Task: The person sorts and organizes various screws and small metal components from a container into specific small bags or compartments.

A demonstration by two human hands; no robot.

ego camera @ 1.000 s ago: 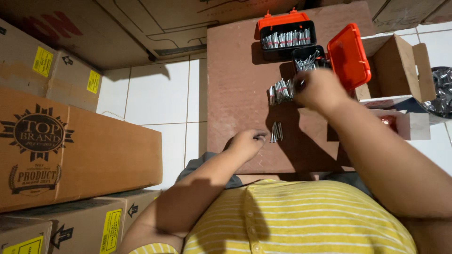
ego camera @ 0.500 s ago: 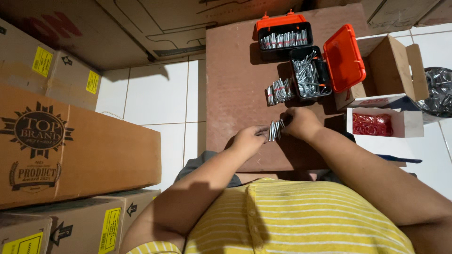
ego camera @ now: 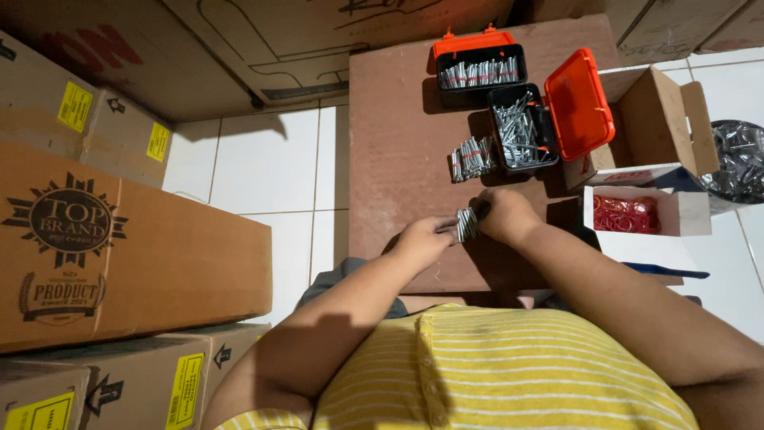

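At the near middle of the brown board, your left hand and right hand close together on a small bunch of metal pins, fingers curled around its two ends. Just beyond lies a finished bundle with a red band. The far black case holds a row of bundles; the right case is full of loose pins, so much appears left. Red rubber bands wait in the white box at right.
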